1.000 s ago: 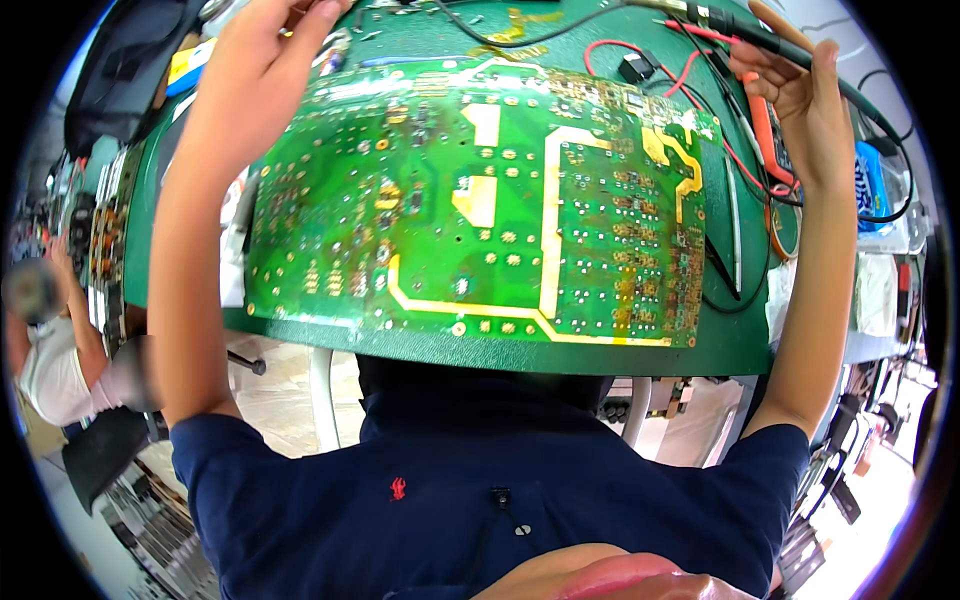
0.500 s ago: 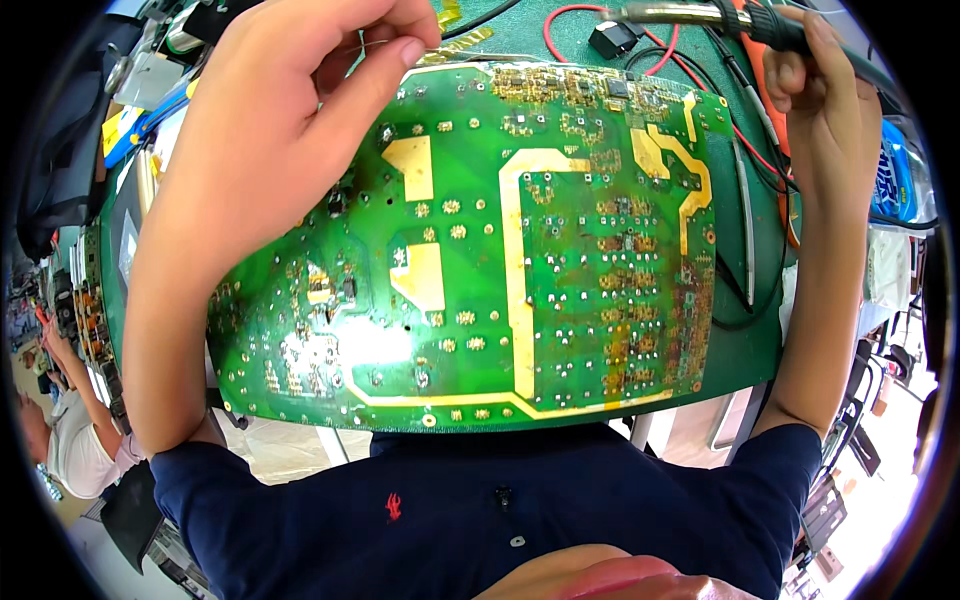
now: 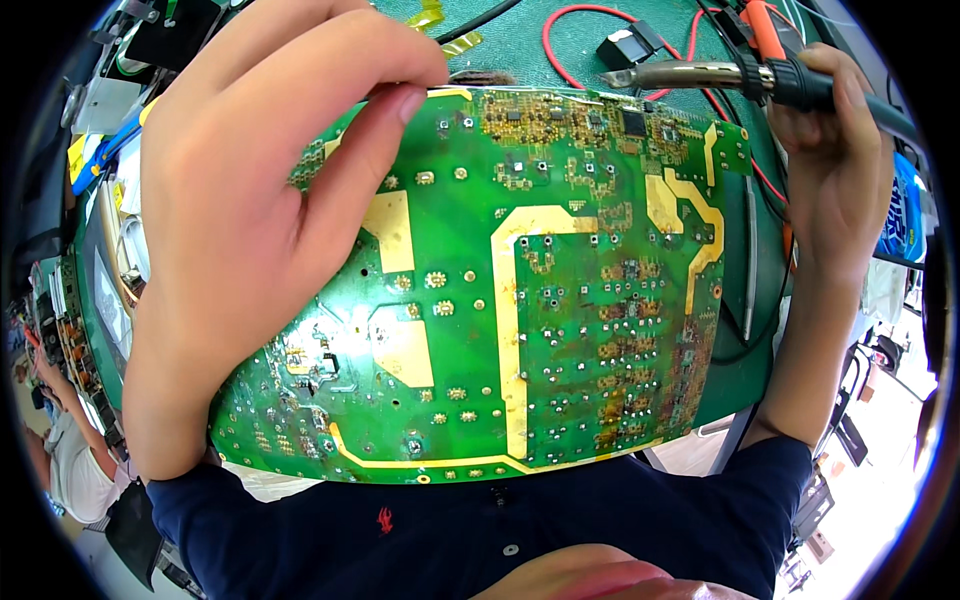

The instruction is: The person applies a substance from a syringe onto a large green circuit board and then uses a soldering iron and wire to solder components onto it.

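Note:
A large green circuit board [image 3: 465, 350] with gold traces and many solder points lies before me. Over its far left part, my left hand [image 3: 270, 160] is closed in a pinch. A thin silvery solder wire [image 3: 540, 92] runs rightward from those fingertips along the board's far edge. My right hand [image 3: 835, 160], at the far right, is wrapped around the dark handle of a soldering iron [image 3: 700, 75]. The iron's tip points left, just beyond the board's far edge and near the wire; whether they touch is unclear.
Behind the board, a small black block [image 3: 630, 45] and a red cable [image 3: 560, 22] lie on the green mat [image 3: 510, 45]. A thin metal rod [image 3: 749, 270] and a blue packet [image 3: 903, 210] are at the right. Another person [image 3: 80, 450] is at the far left.
The board appears lower in the view. The soldering iron has come lower, its tip nearer the board's far edge. My left hand also sits lower, still pinching the wire.

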`<state>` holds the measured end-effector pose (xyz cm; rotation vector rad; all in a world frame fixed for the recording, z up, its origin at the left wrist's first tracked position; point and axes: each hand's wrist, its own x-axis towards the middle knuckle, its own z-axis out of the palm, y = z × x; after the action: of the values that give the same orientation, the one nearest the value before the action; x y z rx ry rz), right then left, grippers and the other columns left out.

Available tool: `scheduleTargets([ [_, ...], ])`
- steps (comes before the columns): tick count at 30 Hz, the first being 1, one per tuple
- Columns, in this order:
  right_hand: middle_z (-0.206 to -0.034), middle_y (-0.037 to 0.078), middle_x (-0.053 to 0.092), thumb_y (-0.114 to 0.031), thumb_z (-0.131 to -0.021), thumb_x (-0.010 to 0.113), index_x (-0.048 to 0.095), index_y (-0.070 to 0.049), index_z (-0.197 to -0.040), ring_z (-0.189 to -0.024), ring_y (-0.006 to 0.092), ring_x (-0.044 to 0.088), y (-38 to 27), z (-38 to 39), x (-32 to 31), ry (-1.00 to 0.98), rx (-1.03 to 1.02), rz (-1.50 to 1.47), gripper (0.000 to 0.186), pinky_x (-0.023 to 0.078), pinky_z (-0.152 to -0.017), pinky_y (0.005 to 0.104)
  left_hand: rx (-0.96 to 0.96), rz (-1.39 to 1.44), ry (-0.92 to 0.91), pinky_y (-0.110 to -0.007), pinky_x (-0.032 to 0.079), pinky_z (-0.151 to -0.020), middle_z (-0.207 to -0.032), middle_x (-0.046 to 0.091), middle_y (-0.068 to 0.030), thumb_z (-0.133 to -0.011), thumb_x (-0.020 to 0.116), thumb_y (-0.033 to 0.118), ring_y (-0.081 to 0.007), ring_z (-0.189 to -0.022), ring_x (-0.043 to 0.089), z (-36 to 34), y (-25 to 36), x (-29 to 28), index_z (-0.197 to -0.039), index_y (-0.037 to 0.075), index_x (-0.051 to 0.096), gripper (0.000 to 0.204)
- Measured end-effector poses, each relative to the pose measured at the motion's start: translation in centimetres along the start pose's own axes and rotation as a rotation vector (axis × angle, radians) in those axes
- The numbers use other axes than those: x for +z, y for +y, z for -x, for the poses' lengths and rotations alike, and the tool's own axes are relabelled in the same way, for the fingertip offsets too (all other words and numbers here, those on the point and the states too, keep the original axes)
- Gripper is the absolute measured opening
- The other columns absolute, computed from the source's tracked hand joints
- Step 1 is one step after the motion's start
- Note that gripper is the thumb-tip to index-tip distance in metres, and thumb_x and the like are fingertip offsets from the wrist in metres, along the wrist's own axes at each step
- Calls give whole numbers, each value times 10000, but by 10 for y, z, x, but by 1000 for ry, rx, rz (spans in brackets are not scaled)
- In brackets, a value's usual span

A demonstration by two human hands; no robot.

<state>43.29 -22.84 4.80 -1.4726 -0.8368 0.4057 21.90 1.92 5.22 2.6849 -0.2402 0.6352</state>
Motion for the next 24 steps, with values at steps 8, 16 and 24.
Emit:
scheduleTargets([
  [8, -965, 90, 554, -255, -976, 447, 509, 43, -1203, -798, 136, 465, -2, 2, -29, -44, 92, -21, 380, 365, -757, 267, 11, -37, 18, -213, 349, -514, -868, 618, -64, -801, 629, -105, -100, -642, 514, 1, 0, -2, -925, 2, 657, 166],
  [16, -1105, 117, 569, -250, -1000, 423, 504, 55, -1239, -941, 149, 540, 2, 2, -41, -59, 100, 9, 396, 403, -877, 303, -8, -12, -2, -206, 347, -510, -871, 623, -66, -785, 637, -119, -92, -617, 501, 2, 1, 1, -925, -1, 659, 185],
  [24, -1235, 153, 534, -227, -1006, 396, 484, 67, -1260, -1109, 195, 560, 4, 1, -41, -112, 43, -32, 398, 392, -1018, 359, 45, -72, -3, -206, 360, -511, -859, 612, -76, -770, 653, -117, -107, -639, 524, 1, 2, 2, -913, -7, 659, 180],
])
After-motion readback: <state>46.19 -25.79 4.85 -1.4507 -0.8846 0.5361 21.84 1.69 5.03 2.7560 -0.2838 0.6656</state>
